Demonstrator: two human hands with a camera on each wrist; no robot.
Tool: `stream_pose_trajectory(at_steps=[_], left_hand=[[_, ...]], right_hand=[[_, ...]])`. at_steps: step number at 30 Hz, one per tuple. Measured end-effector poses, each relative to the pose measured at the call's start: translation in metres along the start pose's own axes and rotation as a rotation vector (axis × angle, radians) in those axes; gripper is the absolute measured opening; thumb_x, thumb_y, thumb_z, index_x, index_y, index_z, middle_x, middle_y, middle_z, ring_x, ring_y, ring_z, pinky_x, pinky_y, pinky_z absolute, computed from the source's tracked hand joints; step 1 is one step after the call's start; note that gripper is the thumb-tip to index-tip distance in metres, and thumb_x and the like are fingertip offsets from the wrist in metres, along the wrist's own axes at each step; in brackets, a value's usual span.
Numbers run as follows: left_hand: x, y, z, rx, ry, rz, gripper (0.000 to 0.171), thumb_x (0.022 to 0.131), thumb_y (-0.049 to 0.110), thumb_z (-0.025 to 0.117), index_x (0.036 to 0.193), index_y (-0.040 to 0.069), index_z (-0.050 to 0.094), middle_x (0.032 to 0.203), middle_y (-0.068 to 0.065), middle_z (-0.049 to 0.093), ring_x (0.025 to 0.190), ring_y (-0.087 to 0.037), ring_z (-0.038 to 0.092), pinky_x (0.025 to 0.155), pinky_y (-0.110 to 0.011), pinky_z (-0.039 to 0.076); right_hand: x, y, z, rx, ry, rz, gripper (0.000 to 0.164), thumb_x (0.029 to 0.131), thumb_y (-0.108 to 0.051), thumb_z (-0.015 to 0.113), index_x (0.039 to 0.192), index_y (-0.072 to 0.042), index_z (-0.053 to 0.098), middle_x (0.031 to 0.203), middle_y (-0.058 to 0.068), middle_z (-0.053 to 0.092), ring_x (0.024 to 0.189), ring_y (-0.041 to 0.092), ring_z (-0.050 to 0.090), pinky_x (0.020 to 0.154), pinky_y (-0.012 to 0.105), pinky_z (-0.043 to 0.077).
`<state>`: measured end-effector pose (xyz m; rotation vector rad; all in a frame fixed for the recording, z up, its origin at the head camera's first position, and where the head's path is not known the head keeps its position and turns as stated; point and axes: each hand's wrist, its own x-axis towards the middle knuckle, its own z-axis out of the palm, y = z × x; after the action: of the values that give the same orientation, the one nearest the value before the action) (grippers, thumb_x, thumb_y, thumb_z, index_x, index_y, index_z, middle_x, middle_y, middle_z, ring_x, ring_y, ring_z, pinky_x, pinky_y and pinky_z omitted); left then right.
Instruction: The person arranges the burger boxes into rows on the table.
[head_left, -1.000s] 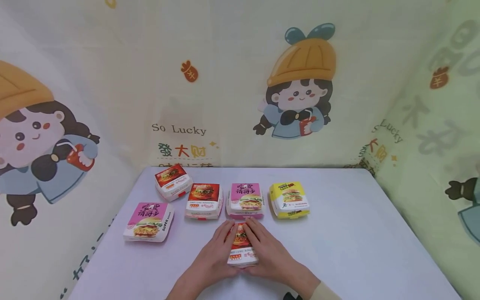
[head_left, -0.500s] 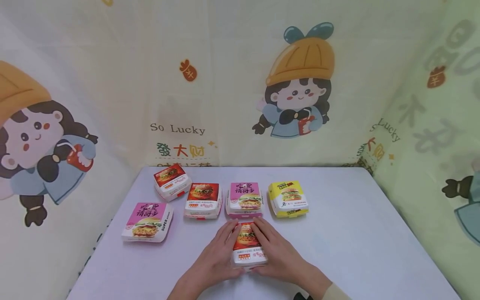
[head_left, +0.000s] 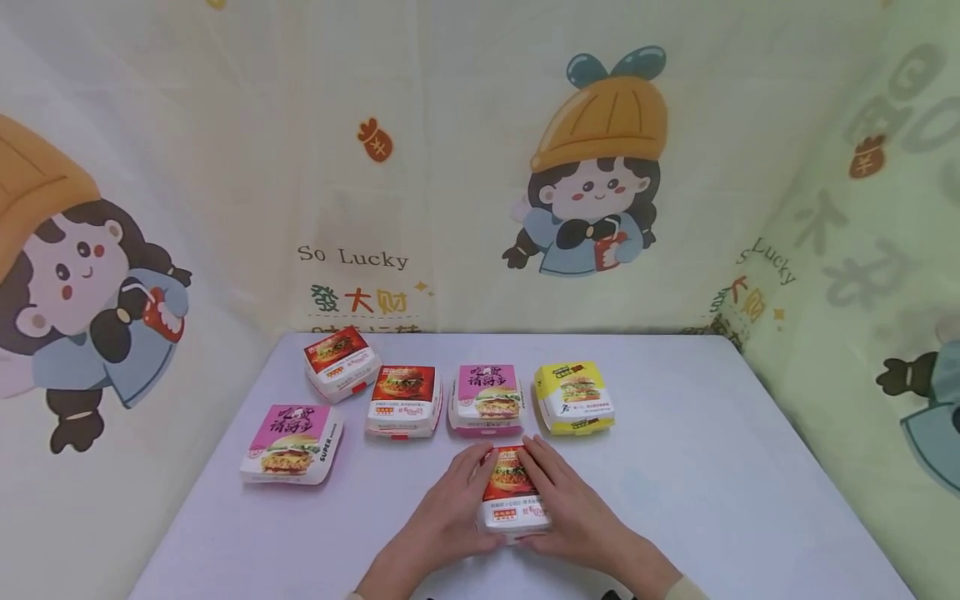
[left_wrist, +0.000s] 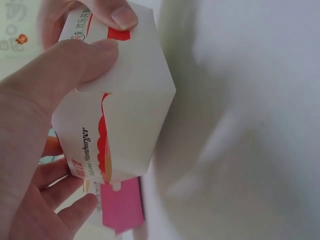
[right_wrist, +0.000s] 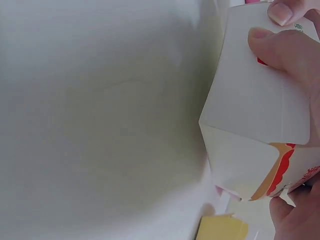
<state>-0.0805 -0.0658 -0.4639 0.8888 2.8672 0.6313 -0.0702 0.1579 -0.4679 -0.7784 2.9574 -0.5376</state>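
Observation:
Both hands hold a red and white burger box (head_left: 513,515) between them, near the front of the table. My left hand (head_left: 448,510) grips its left side, and my right hand (head_left: 581,510) grips its right side. In the left wrist view the thumb (left_wrist: 100,55) presses the box's white front beside a red tab (left_wrist: 119,34). From the right wrist view, the other thumb (right_wrist: 272,42) lies on the same front face. Printed side lettering shows on the box (left_wrist: 127,130). Whether its base touches the table cannot be told.
Behind the hands stand a purple burger box (head_left: 486,400), a yellow one (head_left: 574,398) and a red one (head_left: 403,402). Farther left are another red box (head_left: 342,363) and another purple box (head_left: 292,444). A printed cloth (head_left: 465,167) hangs behind the white table (head_left: 712,483).
Both hands have shifted to the right, carrying the red and white burger box with them. The other boxes keep their places on the table; the head view has turned slightly.

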Motion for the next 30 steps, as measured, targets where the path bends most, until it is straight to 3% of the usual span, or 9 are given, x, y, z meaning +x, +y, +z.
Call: stream_pose_trajectory(at_steps=[10, 25, 30], left_hand=[[0.012, 0.009, 0.004, -0.023, -0.016, -0.009, 0.102, 0.077, 0.055, 0.079, 0.156, 0.012, 0.031, 0.162, -0.004, 0.026, 0.146, -0.022, 0.029, 0.111, -0.042, 0.045], [0.022, 0.017, 0.011, 0.001, 0.021, 0.038, 0.100, 0.076, 0.053, 0.080, 0.154, 0.011, 0.035, 0.160, -0.006, 0.030, 0.145, -0.022, 0.032, 0.113, -0.040, 0.043], [0.027, 0.021, 0.013, -0.010, -0.004, 0.029, 0.100, 0.077, 0.055, 0.079, 0.155, 0.013, 0.033, 0.161, -0.005, 0.029, 0.147, -0.022, 0.031, 0.114, -0.041, 0.043]], right_hand=[[-0.008, 0.009, -0.001, 0.016, 0.076, 0.011, 0.107, 0.072, -0.046, 0.084, 0.156, -0.010, 0.029, 0.165, 0.008, 0.023, 0.152, 0.024, 0.022, 0.115, 0.043, 0.040], [-0.019, 0.019, 0.002, 0.016, 0.131, 0.026, 0.107, 0.071, -0.045, 0.086, 0.154, -0.006, 0.033, 0.165, 0.008, 0.024, 0.152, 0.023, 0.022, 0.114, 0.039, 0.036], [-0.022, 0.023, 0.001, 0.041, 0.135, 0.045, 0.107, 0.070, -0.042, 0.087, 0.155, -0.007, 0.032, 0.165, 0.005, 0.021, 0.152, 0.022, 0.022, 0.113, 0.039, 0.037]])
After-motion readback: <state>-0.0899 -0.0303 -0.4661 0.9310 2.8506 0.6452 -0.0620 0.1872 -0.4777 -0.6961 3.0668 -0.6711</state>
